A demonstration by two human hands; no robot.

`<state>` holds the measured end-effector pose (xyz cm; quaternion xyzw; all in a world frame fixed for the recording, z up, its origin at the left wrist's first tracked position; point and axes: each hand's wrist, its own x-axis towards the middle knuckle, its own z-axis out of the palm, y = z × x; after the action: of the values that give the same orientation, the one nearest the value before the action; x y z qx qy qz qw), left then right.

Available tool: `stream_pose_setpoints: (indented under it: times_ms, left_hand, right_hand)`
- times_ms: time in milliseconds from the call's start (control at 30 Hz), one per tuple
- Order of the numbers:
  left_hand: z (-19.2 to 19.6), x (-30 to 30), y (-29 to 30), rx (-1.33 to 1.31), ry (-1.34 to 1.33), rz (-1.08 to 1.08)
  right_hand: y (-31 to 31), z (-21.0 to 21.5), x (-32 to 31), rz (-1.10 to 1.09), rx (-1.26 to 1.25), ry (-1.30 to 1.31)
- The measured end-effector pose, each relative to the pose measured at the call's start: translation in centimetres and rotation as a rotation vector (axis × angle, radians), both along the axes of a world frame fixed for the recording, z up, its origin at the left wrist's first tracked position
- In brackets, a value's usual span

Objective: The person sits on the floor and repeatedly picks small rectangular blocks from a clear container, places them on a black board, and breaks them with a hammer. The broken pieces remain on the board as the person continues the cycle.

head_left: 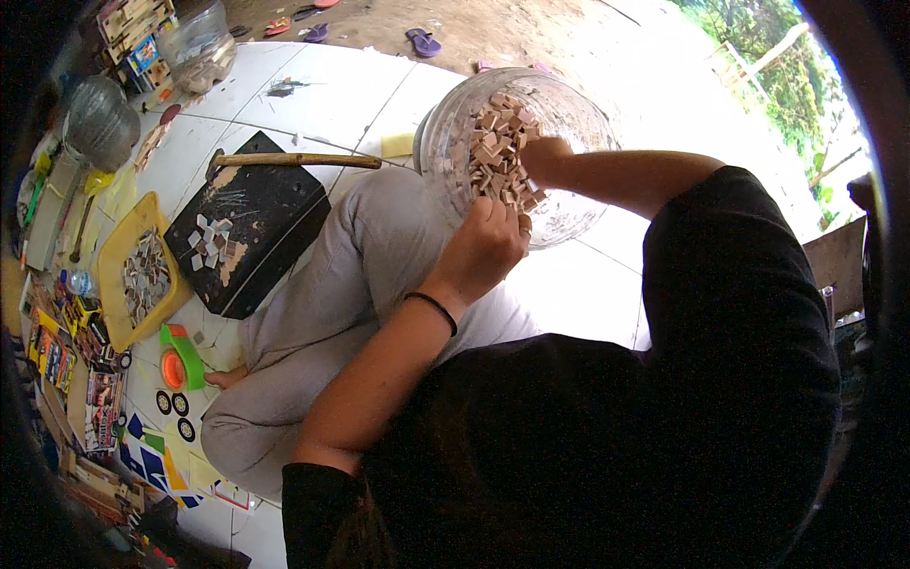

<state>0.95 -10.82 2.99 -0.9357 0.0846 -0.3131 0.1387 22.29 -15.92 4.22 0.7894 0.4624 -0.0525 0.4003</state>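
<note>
A clear round plastic tub [586,106] stands in front of me, with a heap of small square wooden pieces [502,142] inside. My left hand [485,245] is at its near left rim, fingers curled and closed over the edge. Inside the tub, my right hand [547,159] reaches down against the right side of the heap. Its fingers are hidden by the hand itself and the pieces. To the left, a hammer [294,160] with a wooden handle lies across a black block [284,209]. Pale square chips [210,239] and thin nails [234,201] lie on that block.
A yellow tray [112,294] of small chips sits left of the block. Nearer are a green and orange tape dispenser [182,357], small black wheels [172,403] and coloured paper scraps [156,463]. Plastic jars [197,52] and sandals [424,43] lie farther off.
</note>
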Motion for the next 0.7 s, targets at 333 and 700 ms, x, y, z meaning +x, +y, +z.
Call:
stream_pose_setpoints:
  times_ms: [333,700]
  left_hand:
    - [0.0,0.7,0.3,-0.131,-0.015,-0.035]
    - [-0.1,0.6,0.0,-0.13,0.067,0.006]
  right_hand:
    - [2.9,-2.2,5.5,-0.305,0.414,-0.022]
    - [4.6,0.6,9.4,-0.465,0.191,0.335]
